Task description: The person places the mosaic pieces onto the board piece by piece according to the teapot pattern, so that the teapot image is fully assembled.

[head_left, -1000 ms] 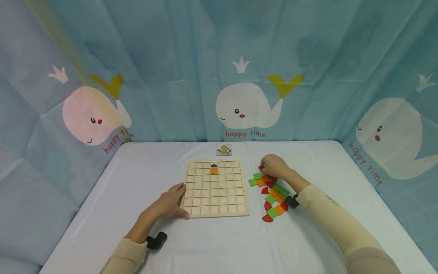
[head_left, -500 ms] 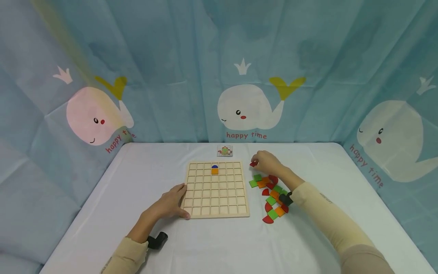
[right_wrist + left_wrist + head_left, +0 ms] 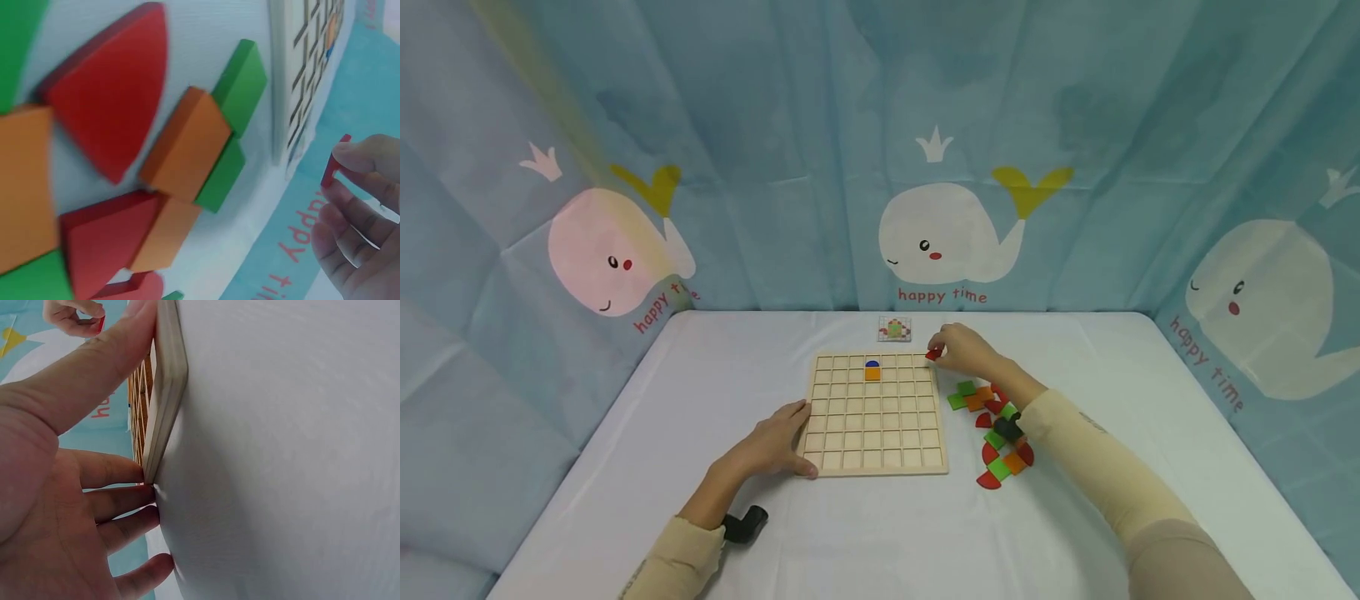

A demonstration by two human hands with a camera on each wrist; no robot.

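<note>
My right hand [image 3: 967,350] pinches a red quarter-circle tile [image 3: 933,354] between thumb and fingers, up at the back right corner of the wooden grid board [image 3: 872,472]. In the right wrist view the red tile [image 3: 335,160] stands on edge between thumb and fingertip. A blue half-circle tile [image 3: 872,364] and an orange square tile [image 3: 872,374] lie in the board's back rows, one in front of the other. My left hand [image 3: 767,442] rests against the board's left side with fairly straight fingers, its thumb at the front left corner.
Right of the board lies a loose spread of red, green and orange tiles [image 3: 999,469], partly under the right wrist camera [image 3: 1009,427]. A small pattern card [image 3: 894,328] lies behind the board. Whale-printed curtains [image 3: 775,233] stand around the white table [image 3: 865,542].
From above the loose tiles, my right hand has carried the red quarter-circle tile leftward to the board's back right corner. My left hand stays at the board's edge.
</note>
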